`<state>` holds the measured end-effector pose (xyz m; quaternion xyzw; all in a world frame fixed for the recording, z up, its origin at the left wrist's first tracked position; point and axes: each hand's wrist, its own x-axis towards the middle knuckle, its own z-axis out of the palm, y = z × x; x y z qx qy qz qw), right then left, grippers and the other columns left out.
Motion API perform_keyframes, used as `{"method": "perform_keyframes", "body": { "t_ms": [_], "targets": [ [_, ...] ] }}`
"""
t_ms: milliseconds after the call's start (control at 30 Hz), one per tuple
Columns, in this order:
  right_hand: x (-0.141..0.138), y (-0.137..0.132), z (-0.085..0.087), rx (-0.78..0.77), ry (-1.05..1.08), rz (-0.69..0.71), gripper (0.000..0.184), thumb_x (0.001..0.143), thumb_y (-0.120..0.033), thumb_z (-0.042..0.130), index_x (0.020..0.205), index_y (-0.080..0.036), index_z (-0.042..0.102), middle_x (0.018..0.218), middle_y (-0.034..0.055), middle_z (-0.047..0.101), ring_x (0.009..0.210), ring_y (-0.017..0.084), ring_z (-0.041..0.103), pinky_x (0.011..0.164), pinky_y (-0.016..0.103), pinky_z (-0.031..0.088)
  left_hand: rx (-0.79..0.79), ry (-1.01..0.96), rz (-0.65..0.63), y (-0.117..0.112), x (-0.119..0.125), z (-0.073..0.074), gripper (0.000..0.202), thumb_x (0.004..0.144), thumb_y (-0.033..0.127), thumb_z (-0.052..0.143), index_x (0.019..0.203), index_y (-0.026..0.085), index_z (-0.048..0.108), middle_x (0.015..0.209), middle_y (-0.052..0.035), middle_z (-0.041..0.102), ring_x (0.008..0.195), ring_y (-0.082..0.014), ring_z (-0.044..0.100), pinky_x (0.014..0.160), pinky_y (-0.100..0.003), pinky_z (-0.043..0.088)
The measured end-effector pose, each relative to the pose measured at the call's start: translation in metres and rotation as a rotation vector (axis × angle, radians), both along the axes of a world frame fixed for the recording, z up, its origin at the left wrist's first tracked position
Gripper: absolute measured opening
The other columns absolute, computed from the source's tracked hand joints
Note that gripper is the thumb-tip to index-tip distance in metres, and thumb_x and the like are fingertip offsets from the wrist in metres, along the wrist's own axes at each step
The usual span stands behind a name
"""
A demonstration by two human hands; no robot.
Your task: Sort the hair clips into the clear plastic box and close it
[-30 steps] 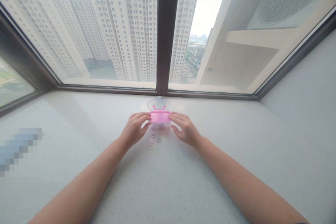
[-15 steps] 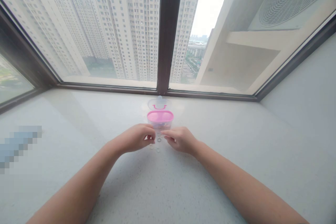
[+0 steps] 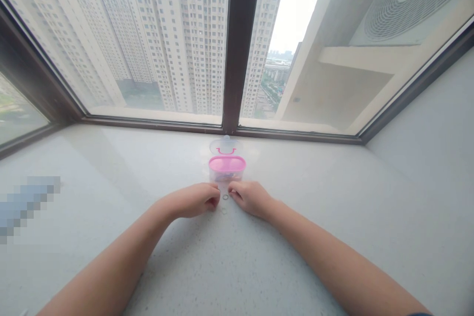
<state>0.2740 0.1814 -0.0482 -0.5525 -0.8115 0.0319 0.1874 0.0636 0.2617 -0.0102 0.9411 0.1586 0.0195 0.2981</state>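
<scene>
Small ring-shaped pieces lie on the white speckled sill (image 3: 237, 266). A darker ring (image 3: 225, 197) sits between my hands, and a paler ring (image 3: 223, 211) is a little nearer to me. My left hand (image 3: 200, 200) rests just left of them, its fingers curled in and closed. From the right, my right hand (image 3: 250, 197) has thumb and forefinger pinched together close to the dark ring. Whatever either hand may hold is too small or hidden. Just beyond both hands stands a clear tub with a pink rim (image 3: 227, 163), with small coloured items inside.
A clear lid with a pink handle (image 3: 226, 151) is behind the tub, by the window frame (image 3: 237, 59). A pixelated bluish patch (image 3: 27, 205) covers something at the left. High-rise buildings and an outdoor fan unit show through the glass.
Both hands' fingers have curled tighter. The left hand has come down slightly toward me, and the pale piece formerly below its fingertips is no longer visible. The tub appears unmoved.
</scene>
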Motion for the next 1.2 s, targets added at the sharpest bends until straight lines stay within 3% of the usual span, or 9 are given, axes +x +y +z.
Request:
{"method": "perform_keyframes", "body": {
  "t_ms": [233,367,533,633,733,1000,1067,1200],
  "targets": [
    [-0.004,-0.001,0.002,-0.032,-0.089,-0.048,0.009,0.092,-0.021,0.049,0.095,-0.018,0.056,0.083,0.0056,0.069,0.068,0.017,0.062,0.058,0.024,0.033,0.0,-0.023,0.06,-0.006,0.001,0.009,0.015,0.076,0.011,0.043,0.075,0.019,0.055,0.079,-0.0021,0.06,0.069,-0.0162,0.053,0.062,-0.027,0.041],
    [-0.001,-0.001,0.003,-0.035,-0.012,-0.093,0.012,0.093,-0.021,0.044,0.098,-0.019,0.055,0.079,0.0042,0.067,0.064,0.016,0.06,0.058,0.024,0.033,-0.043,-0.071,0.144,-0.005,0.005,0.012,0.014,0.079,0.015,0.045,0.076,0.019,0.057,0.074,-0.0011,0.062,0.066,-0.0149,0.054,0.061,-0.026,0.04],
    [0.005,-0.001,0.0,-0.023,0.161,-0.071,0.016,0.088,-0.019,0.05,0.101,-0.018,0.058,0.072,0.0015,0.066,0.059,0.014,0.057,0.058,0.022,0.036,-0.23,-0.13,0.242,0.003,0.007,0.005,0.021,0.078,0.019,0.049,0.09,0.018,0.065,0.072,-0.0015,0.066,0.067,-0.0158,0.06,0.065,-0.026,0.044],
    [0.006,-0.001,-0.005,0.011,0.172,-0.041,0.021,0.083,-0.016,0.054,0.102,-0.019,0.064,0.073,0.0019,0.067,0.059,0.014,0.057,0.059,0.023,0.038,-0.314,-0.097,0.265,0.009,0.007,-0.001,0.018,0.075,0.023,0.055,0.085,0.017,0.068,0.067,-0.0017,0.065,0.064,-0.0162,0.06,0.063,-0.027,0.045],
    [0.005,0.0,-0.009,0.036,0.153,-0.036,0.016,0.084,-0.016,0.054,0.092,-0.019,0.067,0.078,0.0034,0.069,0.064,0.015,0.059,0.061,0.023,0.039,-0.398,-0.055,0.311,0.012,0.007,-0.003,0.016,0.071,0.027,0.06,0.079,0.015,0.067,0.063,-0.0015,0.063,0.06,-0.0161,0.058,0.057,-0.027,0.043],
    [-0.001,-0.001,-0.003,0.016,0.131,-0.097,0.009,0.085,-0.017,0.05,0.086,-0.017,0.06,0.073,0.0034,0.065,0.061,0.015,0.055,0.058,0.024,0.034,-0.653,-0.053,0.271,0.015,0.005,-0.004,0.015,0.068,0.028,0.063,0.075,0.015,0.058,0.066,0.0004,0.058,0.06,-0.0131,0.054,0.055,-0.024,0.039],
    [-0.003,-0.002,0.0,0.013,0.199,-0.121,0.01,0.086,-0.017,0.047,0.087,-0.017,0.056,0.072,0.0024,0.063,0.061,0.014,0.054,0.058,0.024,0.035,-0.69,-0.031,0.272,0.016,0.005,-0.003,0.016,0.068,0.029,0.064,0.074,0.015,0.057,0.066,0.0009,0.058,0.06,-0.0123,0.053,0.056,-0.024,0.039],
    [-0.003,-0.004,0.001,-0.1,0.541,-0.147,0.008,0.085,-0.017,0.045,0.08,-0.018,0.052,0.064,-0.0016,0.057,0.056,0.012,0.053,0.058,0.022,0.038,-0.712,-0.021,0.367,0.015,0.008,-0.002,0.019,0.067,0.03,0.064,0.075,0.015,0.056,0.07,-0.0002,0.06,0.06,-0.012,0.054,0.057,-0.025,0.04]
  ]
}}
